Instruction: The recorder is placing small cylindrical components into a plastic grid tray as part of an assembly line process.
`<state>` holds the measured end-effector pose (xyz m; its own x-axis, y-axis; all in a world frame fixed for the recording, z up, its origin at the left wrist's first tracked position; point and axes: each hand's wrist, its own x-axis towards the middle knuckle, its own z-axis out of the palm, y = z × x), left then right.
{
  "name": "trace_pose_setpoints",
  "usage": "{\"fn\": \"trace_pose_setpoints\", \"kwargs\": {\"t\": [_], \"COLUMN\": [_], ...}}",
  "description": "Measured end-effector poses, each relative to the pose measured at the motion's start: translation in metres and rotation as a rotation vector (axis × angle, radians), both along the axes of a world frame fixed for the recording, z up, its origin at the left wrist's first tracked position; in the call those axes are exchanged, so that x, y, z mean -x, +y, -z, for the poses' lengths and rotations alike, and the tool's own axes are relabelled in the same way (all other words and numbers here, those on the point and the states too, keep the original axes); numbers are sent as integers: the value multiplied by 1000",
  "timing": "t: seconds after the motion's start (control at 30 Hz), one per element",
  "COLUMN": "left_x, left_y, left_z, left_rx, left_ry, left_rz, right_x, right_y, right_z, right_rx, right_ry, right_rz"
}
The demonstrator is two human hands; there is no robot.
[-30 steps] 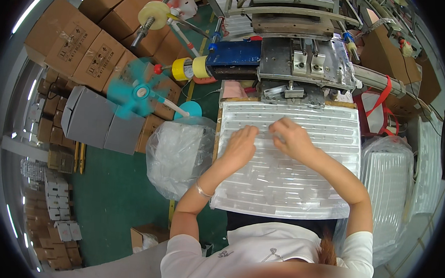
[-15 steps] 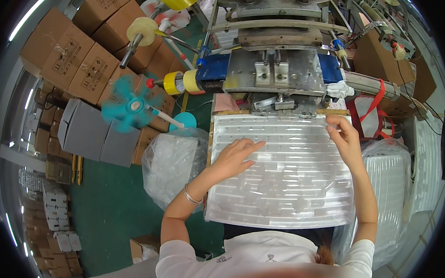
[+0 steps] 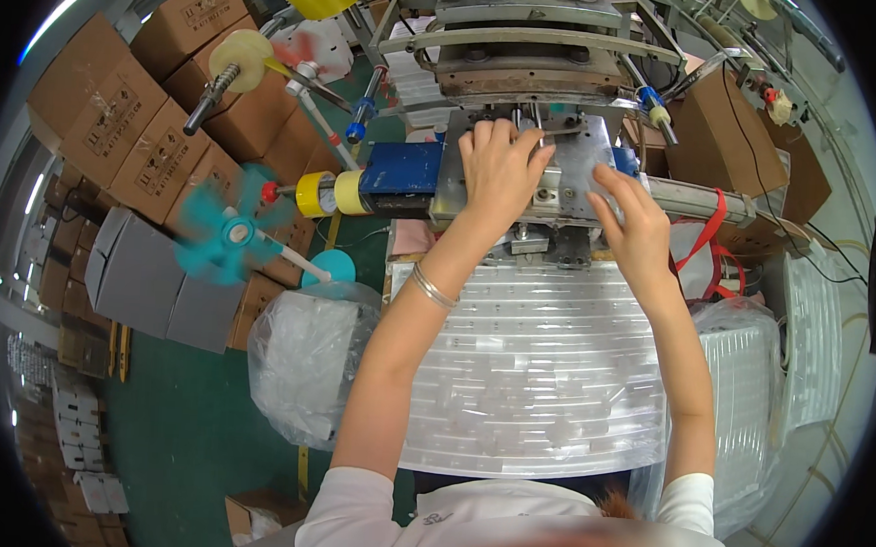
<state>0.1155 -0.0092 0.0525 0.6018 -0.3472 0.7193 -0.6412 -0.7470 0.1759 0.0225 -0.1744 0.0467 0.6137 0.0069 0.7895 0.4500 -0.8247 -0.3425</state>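
Observation:
My left hand (image 3: pixel 499 174) is over the steel plate (image 3: pixel 450 181) of a bench machine, its fingers bent down at the metal fixture (image 3: pixel 549 192) in the middle. The fingertips are hidden, so what they grip cannot be made out. At the plate's right edge is my right hand (image 3: pixel 638 224), thumb and forefinger curved but apart, with nothing visible between them. Below the machine, between my forearms, lies a wide tray (image 3: pixel 541 376) with white ridged rows and small clear pieces on it.
A blue block and tape rolls (image 3: pixel 316 194) stick out on the machine's left. A turquoise fan (image 3: pixel 237 230) stands beside stacked cartons (image 3: pixel 112 127). Plastic-wrapped bundles (image 3: pixel 307 361) flank the tray. Metal bars (image 3: pixel 536 45) cross above the plate. A red strap (image 3: pixel 718 242) hangs at right.
Both hands have moved up from the tray to the machine. My left hand has reached the fixture, and my right hand has come to the plate's right edge. The view has shifted slightly.

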Motion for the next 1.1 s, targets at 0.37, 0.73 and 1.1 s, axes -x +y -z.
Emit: {"fn": "trace_pose_setpoints", "kwargs": {"t": [0.37,0.73,1.1], "left_x": [90,150,124], "left_y": [206,242,224], "left_z": [76,163,156], "left_rx": [1443,442,237], "left_ry": [882,1047,866], "left_rz": [-109,-239,-312], "right_x": [-73,43,73], "right_y": [8,20,56], "right_z": [-2,51,124], "right_rx": [182,-6,570], "right_ry": [135,425,577], "right_rz": [117,-250,-492]}}
